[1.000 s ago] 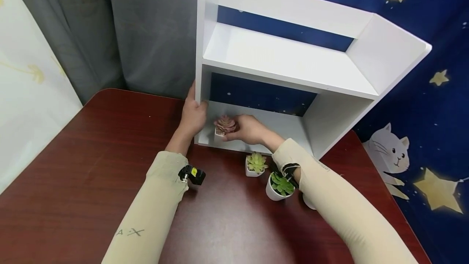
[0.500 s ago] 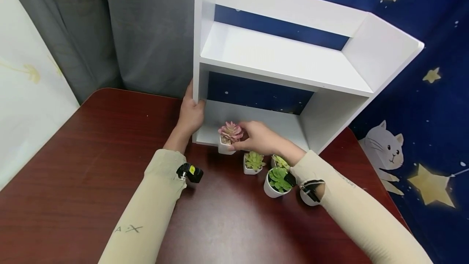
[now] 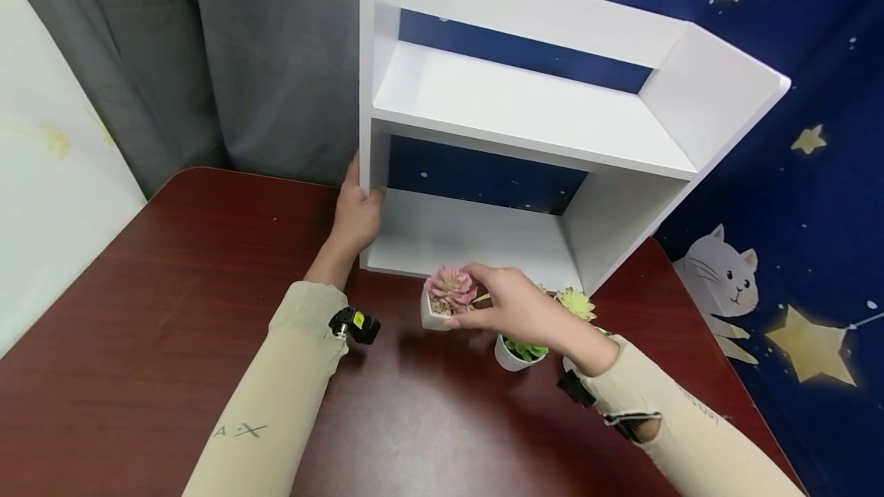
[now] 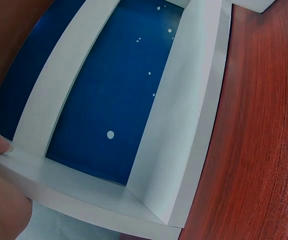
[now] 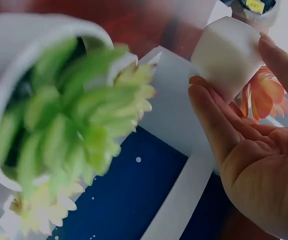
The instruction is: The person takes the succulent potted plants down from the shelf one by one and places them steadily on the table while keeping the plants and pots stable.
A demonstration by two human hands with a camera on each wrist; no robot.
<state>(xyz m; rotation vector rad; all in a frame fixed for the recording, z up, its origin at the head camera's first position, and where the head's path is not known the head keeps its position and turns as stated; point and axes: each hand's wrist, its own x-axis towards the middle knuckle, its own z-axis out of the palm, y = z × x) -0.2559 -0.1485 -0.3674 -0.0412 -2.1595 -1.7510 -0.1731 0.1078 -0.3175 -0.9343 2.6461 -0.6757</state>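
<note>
A white two-tier shelf (image 3: 470, 225) stands at the back of the table. My left hand (image 3: 355, 219) grips its left side panel, the thumb on the inner face, as the left wrist view also shows with the panel (image 4: 79, 202). In my right hand (image 3: 525, 309) is a pink potted succulent (image 3: 451, 288), pinched by its small white pot between thumb and fingers. It is off the table, just in front of the lower shelf's front edge. From below, the right wrist view shows the angular white pot (image 5: 227, 55) between thumb and fingers, with reddish leaves behind it.
Beneath and beside my right forearm stand a green succulent (image 3: 522, 353) in a round white pot and a yellow-green one (image 3: 576, 303), both partly hidden. Grey curtain (image 3: 283, 60) hangs behind left; starry blue cloth (image 3: 746, 167) behind right.
My right hand has brought the pink succulent out of the lower compartment, toward me and slightly right. The left hand keeps its grip on the side panel.
</note>
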